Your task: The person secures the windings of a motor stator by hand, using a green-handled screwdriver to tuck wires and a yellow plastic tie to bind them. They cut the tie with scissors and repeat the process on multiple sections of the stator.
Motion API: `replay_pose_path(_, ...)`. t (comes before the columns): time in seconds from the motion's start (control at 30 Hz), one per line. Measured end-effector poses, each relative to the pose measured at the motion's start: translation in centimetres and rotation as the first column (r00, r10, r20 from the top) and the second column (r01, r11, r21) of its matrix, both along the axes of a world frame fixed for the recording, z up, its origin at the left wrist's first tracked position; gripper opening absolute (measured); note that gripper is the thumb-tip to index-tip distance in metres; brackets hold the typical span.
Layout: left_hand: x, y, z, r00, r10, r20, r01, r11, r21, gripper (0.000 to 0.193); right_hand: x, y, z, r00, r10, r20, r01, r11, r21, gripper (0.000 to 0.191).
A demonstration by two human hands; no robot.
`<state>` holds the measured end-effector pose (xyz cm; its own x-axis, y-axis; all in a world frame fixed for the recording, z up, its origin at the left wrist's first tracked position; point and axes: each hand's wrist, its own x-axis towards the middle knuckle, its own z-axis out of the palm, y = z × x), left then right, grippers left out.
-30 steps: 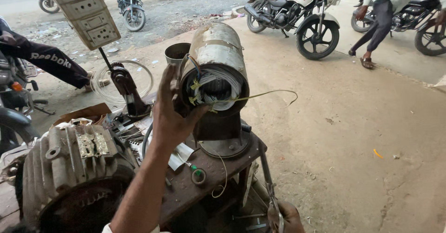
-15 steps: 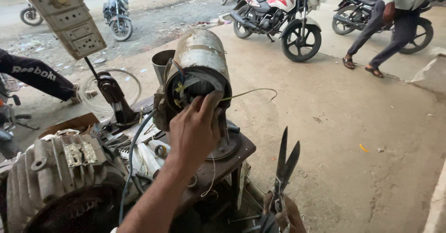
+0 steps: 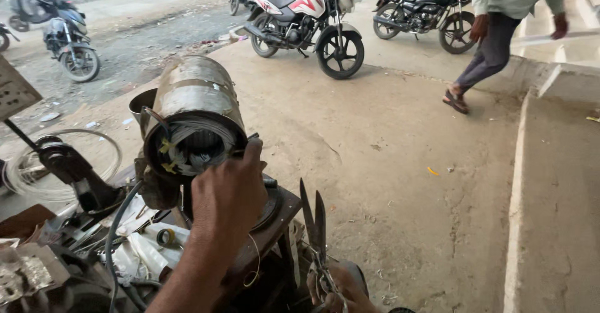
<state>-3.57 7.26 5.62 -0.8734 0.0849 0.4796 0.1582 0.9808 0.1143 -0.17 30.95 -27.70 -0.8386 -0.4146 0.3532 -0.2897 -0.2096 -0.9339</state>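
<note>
A grey metal motor stator [image 3: 194, 100] lies on its side on a small wooden stand [image 3: 282, 208], its open end with copper windings [image 3: 195, 143] facing me. My left hand [image 3: 228, 194] reaches up from the lower left. Its fingers are curled at the lower right rim of that opening, pinched on winding wire. A thin wire [image 3: 254, 264] loops down below the wrist. At the bottom edge my right hand [image 3: 340, 293] grips a pair of scissors [image 3: 314, 222], blades pointing up and slightly apart, just right of the stand.
Tape rolls, paper and tools litter the bench [image 3: 134, 244] at the lower left, beside a wire coil [image 3: 37, 175]. Parked motorcycles [image 3: 306, 22] stand on the dirt ground beyond. A person [image 3: 500, 32] walks at the upper right near a concrete step [image 3: 531, 163].
My view has swung right and closer. My left hand moved from the stator's left side to its lower right rim. The scissors in my right hand rose into view.
</note>
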Motion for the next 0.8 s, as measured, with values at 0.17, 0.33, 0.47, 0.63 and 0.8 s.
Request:
replay_pose_path(0.17, 1.4, -2.7, -2.8, 0.927, -0.200, -0.318, 0.242, 0.965, 0.097, 0.024, 0.0, 2.8, -1.7, 0.977, 0.047, 0.208, -0.049, 0.999, 0.003, 0.073)
replay_pose_path(0.33, 3.9, -5.0, -5.4, 0.880, -0.305, -0.364, 0.345, 0.937, 0.050, 0.030, -6.3, 3.1, 2.4, 0.921, 0.381, 0.083, -0.381, 0.924, -0.017, 0.075)
replay_pose_path(0.47, 5.7, -6.0, -5.7, 0.875, -0.315, -0.369, 0.353, 0.935, 0.040, 0.045, -10.2, 1.0, 7.3, 0.868, 0.486, 0.097, -0.492, 0.869, 0.055, 0.079)
replay_pose_path(0.63, 6.1, -7.9, -5.2, 0.896, -0.313, -0.316, 0.344, 0.938, 0.045, 0.050, -13.0, -1.8, 11.6, 0.865, 0.495, 0.082, -0.498, 0.867, 0.013, 0.084)
replay_pose_path(0.8, 5.6, -9.6, -5.7, 0.908, -0.298, -0.295, 0.324, 0.945, 0.040, 0.049, -14.9, -2.8, 13.0, 0.853, 0.520, 0.044, -0.520, 0.854, 0.006, 0.078)
